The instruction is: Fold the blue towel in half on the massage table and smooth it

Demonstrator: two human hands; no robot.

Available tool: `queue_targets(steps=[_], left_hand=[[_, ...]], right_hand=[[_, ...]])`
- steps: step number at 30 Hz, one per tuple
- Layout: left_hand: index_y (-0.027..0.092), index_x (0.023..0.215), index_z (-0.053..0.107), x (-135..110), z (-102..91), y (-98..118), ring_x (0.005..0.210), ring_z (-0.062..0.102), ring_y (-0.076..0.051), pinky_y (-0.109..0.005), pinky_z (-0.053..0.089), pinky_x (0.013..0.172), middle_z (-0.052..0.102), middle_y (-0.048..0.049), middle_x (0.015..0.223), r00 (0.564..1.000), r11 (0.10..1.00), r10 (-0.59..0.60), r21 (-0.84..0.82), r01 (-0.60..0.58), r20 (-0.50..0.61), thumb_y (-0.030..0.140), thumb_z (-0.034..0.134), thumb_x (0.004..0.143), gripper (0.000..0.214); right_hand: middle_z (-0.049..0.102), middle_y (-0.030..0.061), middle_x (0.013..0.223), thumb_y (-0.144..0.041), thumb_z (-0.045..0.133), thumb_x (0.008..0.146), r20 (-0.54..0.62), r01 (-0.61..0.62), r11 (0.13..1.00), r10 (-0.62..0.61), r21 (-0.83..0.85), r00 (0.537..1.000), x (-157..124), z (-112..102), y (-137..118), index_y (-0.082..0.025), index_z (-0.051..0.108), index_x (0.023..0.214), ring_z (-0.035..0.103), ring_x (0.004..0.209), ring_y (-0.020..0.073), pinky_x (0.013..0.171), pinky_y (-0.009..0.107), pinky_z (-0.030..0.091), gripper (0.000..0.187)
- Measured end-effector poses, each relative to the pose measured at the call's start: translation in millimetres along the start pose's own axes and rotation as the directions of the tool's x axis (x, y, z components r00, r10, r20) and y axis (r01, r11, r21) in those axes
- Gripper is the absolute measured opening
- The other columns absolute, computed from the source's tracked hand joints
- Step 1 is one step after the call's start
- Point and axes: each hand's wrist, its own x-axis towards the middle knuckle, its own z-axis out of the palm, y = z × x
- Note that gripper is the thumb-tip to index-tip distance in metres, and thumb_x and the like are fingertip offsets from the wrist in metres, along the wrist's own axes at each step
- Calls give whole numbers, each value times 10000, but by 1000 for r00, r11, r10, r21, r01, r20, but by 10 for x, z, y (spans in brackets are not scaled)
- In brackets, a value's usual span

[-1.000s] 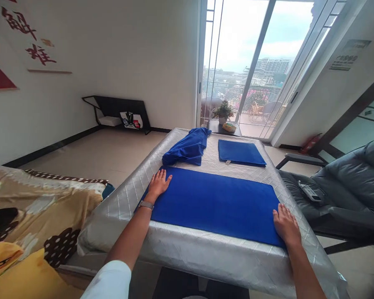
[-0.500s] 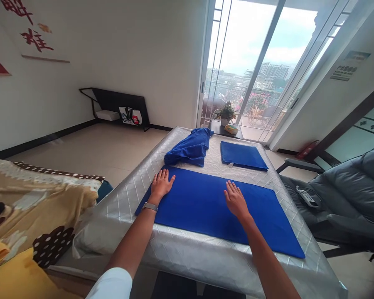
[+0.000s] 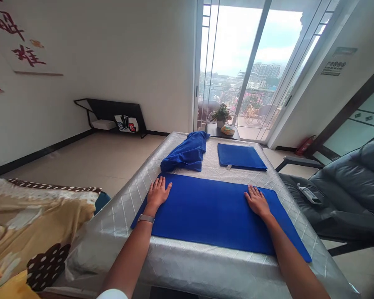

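A blue towel (image 3: 205, 216) lies spread flat across the silvery quilted table cover (image 3: 199, 257). My left hand (image 3: 158, 192) rests palm down near its left end, fingers stretched out, with a watch band (image 3: 146, 218) on the wrist. Toward the right end, my right hand (image 3: 257, 201) lies flat on the same towel with its fingers extended. Behind the left hand is a crumpled blue cloth (image 3: 187, 153). A folded blue towel (image 3: 241, 157) with a small white tag sits at the back right.
A dark grey armchair (image 3: 355, 191) stands close on the right, with a white remote-like device (image 3: 310, 194) on its seat. Patterned bedding (image 3: 40, 220) is at the left. Beyond the table's far end, a small dark stand holds a potted plant (image 3: 221, 115).
My right hand has slid right along the spread towel, farther from the left hand. The left hand stays flat near the left end. The view has tilted slightly up.
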Motion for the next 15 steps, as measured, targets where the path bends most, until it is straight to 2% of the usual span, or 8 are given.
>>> queue_targets(steps=[3,5,7,12,15], left_hand=[[127,1566,348,1,-1,3,1521,254,-272,-491,183,1245,312,-128,1632,1000,1000,-10,6,10,3,567,194,1030,710],[121,1568,342,-2,-12,7,1523,250,-269,-486,181,1246,308,-130,1634,1000,1000,-7,15,6,7,562,184,1032,712],[114,1569,336,-5,-27,8,1525,243,-269,-483,180,1246,304,-133,1635,1000,1000,-3,24,2,18,562,176,1032,717],[93,1571,318,-9,-72,-15,1527,234,-280,-500,158,1247,293,-148,1635,999,998,-14,54,12,37,544,205,1031,713],[21,1564,294,-10,-113,116,1530,214,-306,-504,152,1246,270,-200,1632,999,997,-40,66,41,-13,535,238,1028,745]], right_hand=[[193,98,1680,-450,145,1031,-20,-137,991,137,5,990,-10,-5,613,-78,207,1603,146,1546,233,1253,436,114,686],[198,105,1679,-450,141,1027,-39,-185,982,186,23,982,-21,2,827,-63,207,1601,154,1545,236,1253,426,129,695],[213,107,1675,-454,148,1024,-52,-198,980,199,34,979,-27,10,890,-57,217,1598,162,1543,237,1254,420,129,701],[223,114,1671,-467,148,1018,-68,-185,981,188,52,980,-24,23,818,-42,231,1591,175,1540,251,1251,435,135,718],[232,114,1668,-461,157,1017,-80,-182,982,186,59,979,-16,40,817,-41,239,1589,185,1537,251,1250,436,137,715]])
